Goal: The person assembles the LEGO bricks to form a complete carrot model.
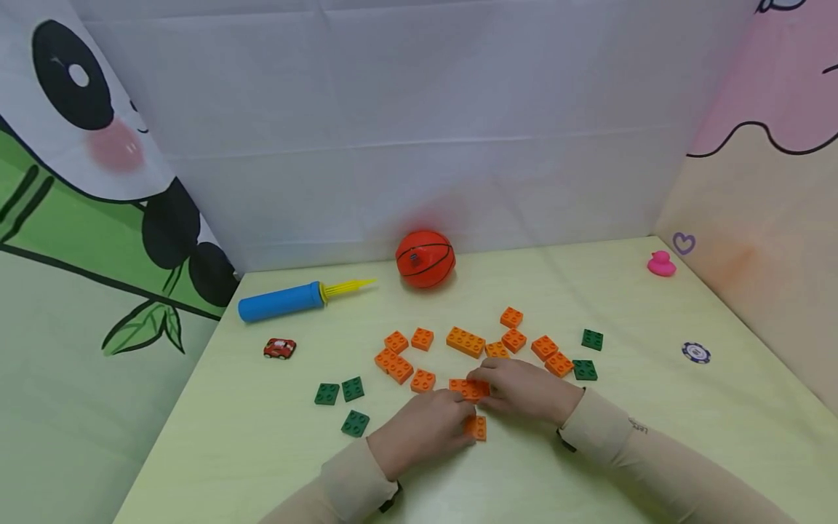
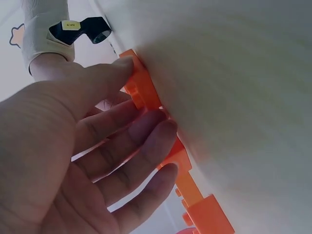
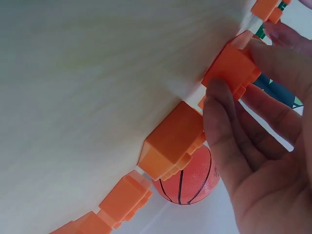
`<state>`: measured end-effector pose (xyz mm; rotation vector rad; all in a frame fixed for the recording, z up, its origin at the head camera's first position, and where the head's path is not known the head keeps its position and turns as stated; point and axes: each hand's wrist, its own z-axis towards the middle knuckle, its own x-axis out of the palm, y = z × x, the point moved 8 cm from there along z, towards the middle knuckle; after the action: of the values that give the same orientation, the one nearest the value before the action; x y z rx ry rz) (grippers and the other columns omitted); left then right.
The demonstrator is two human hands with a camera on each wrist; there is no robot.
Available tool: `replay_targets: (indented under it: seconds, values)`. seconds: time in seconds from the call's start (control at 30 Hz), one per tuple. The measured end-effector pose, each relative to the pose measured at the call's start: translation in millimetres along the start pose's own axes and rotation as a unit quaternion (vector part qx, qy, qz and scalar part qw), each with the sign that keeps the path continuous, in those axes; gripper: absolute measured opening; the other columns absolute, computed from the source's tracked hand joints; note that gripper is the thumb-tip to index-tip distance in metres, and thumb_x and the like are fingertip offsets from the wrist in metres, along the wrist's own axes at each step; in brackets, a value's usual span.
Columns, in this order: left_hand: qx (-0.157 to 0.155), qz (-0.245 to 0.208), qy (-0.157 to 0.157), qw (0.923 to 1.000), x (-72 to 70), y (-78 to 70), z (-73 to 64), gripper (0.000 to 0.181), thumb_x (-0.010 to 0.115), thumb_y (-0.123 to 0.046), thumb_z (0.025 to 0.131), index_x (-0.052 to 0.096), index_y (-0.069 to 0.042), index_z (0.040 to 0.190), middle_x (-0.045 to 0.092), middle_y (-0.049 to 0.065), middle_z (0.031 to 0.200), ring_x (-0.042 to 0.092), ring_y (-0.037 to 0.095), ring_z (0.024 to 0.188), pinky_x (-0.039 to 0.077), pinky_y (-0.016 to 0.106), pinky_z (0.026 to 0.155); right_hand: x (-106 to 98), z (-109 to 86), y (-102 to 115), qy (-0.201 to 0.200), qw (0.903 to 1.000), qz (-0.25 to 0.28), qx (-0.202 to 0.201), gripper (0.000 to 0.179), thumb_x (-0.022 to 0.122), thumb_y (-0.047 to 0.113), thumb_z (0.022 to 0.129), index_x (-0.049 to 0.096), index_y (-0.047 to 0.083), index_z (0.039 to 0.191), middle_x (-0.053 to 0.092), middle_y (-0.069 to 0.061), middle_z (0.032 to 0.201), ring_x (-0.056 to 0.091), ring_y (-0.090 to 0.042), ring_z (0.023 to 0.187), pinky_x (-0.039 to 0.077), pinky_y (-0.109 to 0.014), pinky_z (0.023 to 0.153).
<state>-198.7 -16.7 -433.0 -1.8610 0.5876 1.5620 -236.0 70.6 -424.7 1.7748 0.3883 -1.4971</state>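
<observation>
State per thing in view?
Left hand: pinching small orange plastic brick
Right hand: gripping long orange brick
Other orange bricks: studs up
Five green square bricks: studs up
Blue cylindrical pump: lying sideways
Red toy car: upright
Red basketball: looks inflated
Pink toy duck: upright
Round blue chip: flat

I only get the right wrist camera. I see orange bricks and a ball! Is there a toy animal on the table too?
Observer: Yes, the head view shows a pink duck near the far right corner of the table.
Child: Yay! Is there a car anywhere?
Observer: One, a small red toy car on the left side, nearer the person than the blue pump.
Child: What's the left thumb doing? I can't tell from here.
Observer: In the left wrist view, the left hand's thumb is touching a small orange brick.
</observation>
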Motion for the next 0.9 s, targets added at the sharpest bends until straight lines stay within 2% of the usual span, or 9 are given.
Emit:
replay_targets:
  seconds: [0.17, 0.27, 0.4, 0.47, 0.53, 0.67, 0.77, 0.9]
  values:
    - [-0.014, 0.008, 0.005, 0.9999, -0.1, 0.8, 1.2, 0.024, 0.075, -0.039, 0.089, 0.073, -0.020, 0.103, 0.064, -0.011, 0.087, 0.052, 0.002, 0.069, 0.046, 0.018, 0.062, 1, -1.3, -1, 0.000, 1.0000, 0.007, 0.004, 0.031, 0.070, 0.028, 0.094, 0.069, 0.014, 0.122, 0.066, 0.004, 0.112, 0.063, -0.011, 0.101, 0.055, -0.032, 0.089]
    - [-0.008, 0.008, -0.006, 0.9999, -3.8, -0.6, -0.3, 0.025, 0.074, -0.039, 0.090, 0.073, -0.020, 0.106, 0.065, -0.011, 0.088, 0.054, 0.002, 0.071, 0.048, 0.018, 0.064, 1, -3.7, -1, 0.000, 0.9999, 0.011, 0.004, 0.032, 0.070, 0.028, 0.094, 0.069, 0.015, 0.123, 0.065, 0.005, 0.112, 0.063, -0.011, 0.100, 0.055, -0.031, 0.088]
    - [0.013, -0.006, -0.061, 0.9980, -16.1, -2.5, -5.8, 0.025, 0.073, -0.038, 0.091, 0.073, -0.020, 0.109, 0.067, -0.009, 0.095, 0.058, 0.004, 0.082, 0.051, 0.018, 0.072, -3, -10.2, 0, -0.006, 0.9998, 0.020, 0.001, 0.030, 0.070, 0.027, 0.094, 0.069, 0.015, 0.122, 0.065, 0.006, 0.112, 0.063, -0.009, 0.098, 0.055, -0.030, 0.086]
    - [0.009, -0.018, -0.086, 0.9960, -21.4, -0.1, -9.3, 0.027, 0.074, -0.038, 0.090, 0.073, -0.019, 0.109, 0.065, -0.008, 0.098, 0.057, 0.006, 0.085, 0.051, 0.017, 0.074, -4, -13.9, 1, -0.004, 0.9996, 0.027, 0.001, 0.029, 0.071, 0.026, 0.094, 0.069, 0.015, 0.121, 0.065, 0.007, 0.111, 0.062, -0.008, 0.096, 0.055, -0.028, 0.084]
    - [-0.004, -0.025, -0.098, 0.9949, -23.7, 4.4, -12.0, 0.032, 0.076, -0.040, 0.088, 0.071, -0.019, 0.112, 0.062, -0.007, 0.101, 0.055, 0.008, 0.088, 0.050, 0.018, 0.075, -4, -16.9, 3, 0.003, 0.9993, 0.038, 0.001, 0.029, 0.071, 0.025, 0.094, 0.069, 0.016, 0.121, 0.064, 0.008, 0.109, 0.061, -0.007, 0.094, 0.055, -0.027, 0.083]
    - [-0.036, -0.024, -0.074, 0.9963, -18.3, 13.3, -14.9, 0.043, 0.077, -0.044, 0.086, 0.067, -0.019, 0.119, 0.059, -0.005, 0.108, 0.054, 0.008, 0.089, 0.051, 0.022, 0.079, 1, -20.8, 9, 0.030, 0.9977, 0.061, -0.001, 0.032, 0.071, 0.028, 0.094, 0.069, 0.017, 0.124, 0.062, 0.012, 0.106, 0.059, -0.004, 0.091, 0.053, -0.024, 0.082]
    - [-0.037, -0.029, -0.058, 0.9972, -14.2, 14.9, -15.6, 0.045, 0.077, -0.044, 0.086, 0.066, -0.019, 0.122, 0.061, -0.005, 0.111, 0.056, 0.006, 0.087, 0.052, 0.022, 0.079, 3, -23.0, 14, 0.038, 0.9975, 0.060, -0.002, 0.033, 0.071, 0.030, 0.094, 0.069, 0.019, 0.125, 0.062, 0.014, 0.104, 0.058, -0.002, 0.089, 0.053, -0.022, 0.081]
    - [-0.026, -0.040, -0.055, 0.9973, -14.3, 13.8, -16.8, 0.038, 0.076, -0.042, 0.087, 0.070, -0.019, 0.117, 0.065, -0.006, 0.104, 0.056, 0.005, 0.083, 0.052, 0.020, 0.076, 2, -26.2, 19, 0.035, 0.9982, 0.049, -0.004, 0.032, 0.071, 0.031, 0.093, 0.070, 0.020, 0.123, 0.062, 0.014, 0.103, 0.058, -0.001, 0.089, 0.053, -0.023, 0.081]
